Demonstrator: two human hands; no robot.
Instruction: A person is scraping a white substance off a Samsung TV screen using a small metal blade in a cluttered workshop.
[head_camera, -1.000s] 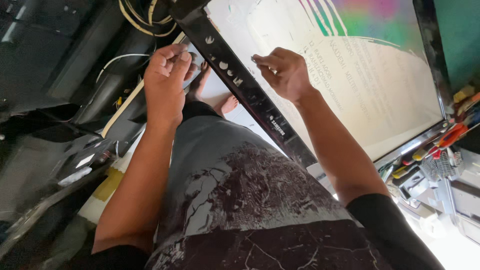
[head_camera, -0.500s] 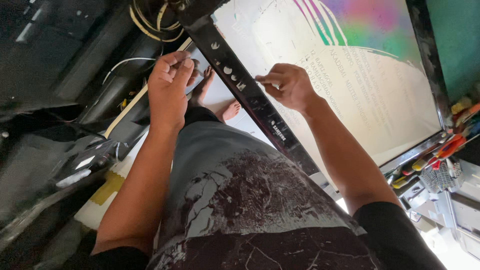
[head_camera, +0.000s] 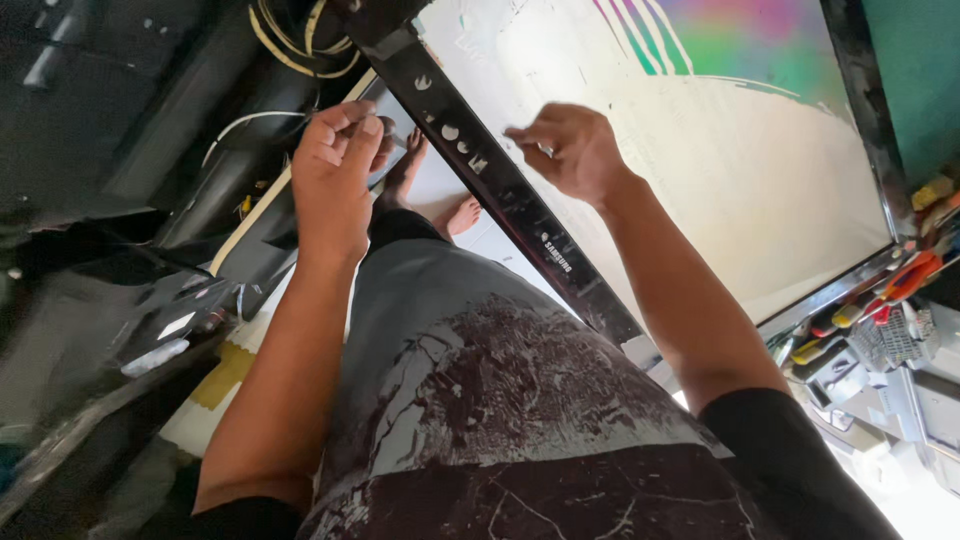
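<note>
A large flat screen lies tilted before me, its white sheet (head_camera: 720, 200) framed by a black bezel strip (head_camera: 500, 190) with small button marks. My left hand (head_camera: 335, 175) is curled shut just left of the bezel's upper end, with thumb and fingertips pressed together. I cannot see anything inside it. My right hand (head_camera: 572, 150) hovers over the white sheet just right of the bezel, fingertips pinched together and pointing at the strip. Bare feet (head_camera: 440, 190) show on the floor between the hands.
Coiled cables (head_camera: 290, 35) lie at the top left. Black plastic housings (head_camera: 110, 300) fill the left side. Screwdrivers and pliers with coloured handles (head_camera: 890, 290) lie by the screen's right corner, next to grey parts (head_camera: 920, 390). A yellow-taped sheet (head_camera: 225, 375) lies below left.
Both hands stay by the bezel's upper end. The left hand's fingers have curled tighter, and the right fingertips have lifted slightly off the strip toward the white sheet.
</note>
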